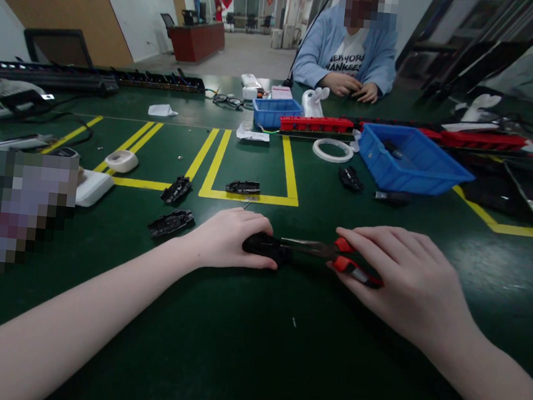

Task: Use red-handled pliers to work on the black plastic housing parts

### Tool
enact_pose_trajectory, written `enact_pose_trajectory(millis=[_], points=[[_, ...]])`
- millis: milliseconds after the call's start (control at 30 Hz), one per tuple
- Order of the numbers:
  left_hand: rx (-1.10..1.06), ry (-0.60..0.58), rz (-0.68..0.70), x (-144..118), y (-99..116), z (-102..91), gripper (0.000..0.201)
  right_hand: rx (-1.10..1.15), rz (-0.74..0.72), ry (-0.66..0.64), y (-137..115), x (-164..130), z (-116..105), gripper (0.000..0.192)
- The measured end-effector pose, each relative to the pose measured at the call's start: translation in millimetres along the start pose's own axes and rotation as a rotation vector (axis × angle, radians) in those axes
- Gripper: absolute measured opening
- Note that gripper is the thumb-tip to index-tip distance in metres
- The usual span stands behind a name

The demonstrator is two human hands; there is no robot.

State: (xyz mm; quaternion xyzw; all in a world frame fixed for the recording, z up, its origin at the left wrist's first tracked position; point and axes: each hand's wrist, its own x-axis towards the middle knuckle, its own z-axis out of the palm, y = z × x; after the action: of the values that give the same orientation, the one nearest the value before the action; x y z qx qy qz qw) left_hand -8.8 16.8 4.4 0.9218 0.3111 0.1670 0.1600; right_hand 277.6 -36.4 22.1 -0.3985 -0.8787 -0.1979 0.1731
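Note:
My left hand (238, 241) is closed around a small black plastic part (264, 245) and keeps it low over the green table. Red-handled needle-nose pliers (311, 248) are gripped in my right hand (405, 276), their long metal jaws reaching left to the black part. Whether the tips pinch it or only touch it, I cannot tell. Beyond my left forearm lie two similar black parts (170, 223). Another black part (243, 188) rests by the yellow tape line ahead of my hands. A tiny pale sliver (294, 322) lies on the table in front of me.
A large blue bin (413, 167) stands at the right, with black pieces beside it. Farther back is a smaller blue bin (277, 110) next to a red strip (318, 125). Tape rolls (332, 150) and a white box (92, 188) lie about. A person (347, 50) sits opposite.

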Motion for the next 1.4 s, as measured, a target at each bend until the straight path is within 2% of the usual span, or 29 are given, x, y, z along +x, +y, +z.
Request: enact_pose_trajectory(millis=[267, 433, 600, 767, 1100, 1233, 1333, 1400], points=[[0.076, 0.033, 0.157, 3, 13, 10.2, 0.037, -0.119, -0.087, -0.033, -17, 6, -12, 0.032], [0.105, 0.029, 0.184, 3, 14, 9.9, 0.036, -0.193, -0.126, -0.046, -21, 7, -19, 0.031], [0.13, 0.038, 0.213, 4, 14, 10.6, 0.034, -0.172, -0.123, -0.061, -23, 7, -21, 0.032], [0.158, 0.05, 0.245, 3, 13, 11.4, 0.035, -0.068, -0.061, -0.096, -25, 5, -16, 0.035], [0.146, -0.008, 0.135, 4, 13, 7.2, 0.037, 0.156, 0.061, -0.078, -12, 1, -8, 0.036], [0.176, -0.005, 0.146, 5, 12, 5.3, 0.043, 0.303, 0.174, -0.08, -10, -1, -5, 0.036], [0.101, 0.025, 0.146, 5, 12, 4.0, 0.051, 0.414, 0.273, -0.103, -10, -2, -4, 0.036], [0.021, 0.06, 0.146, 5, 13, 3.6, 0.049, 0.479, 0.319, -0.128, -11, -1, -4, 0.036]])
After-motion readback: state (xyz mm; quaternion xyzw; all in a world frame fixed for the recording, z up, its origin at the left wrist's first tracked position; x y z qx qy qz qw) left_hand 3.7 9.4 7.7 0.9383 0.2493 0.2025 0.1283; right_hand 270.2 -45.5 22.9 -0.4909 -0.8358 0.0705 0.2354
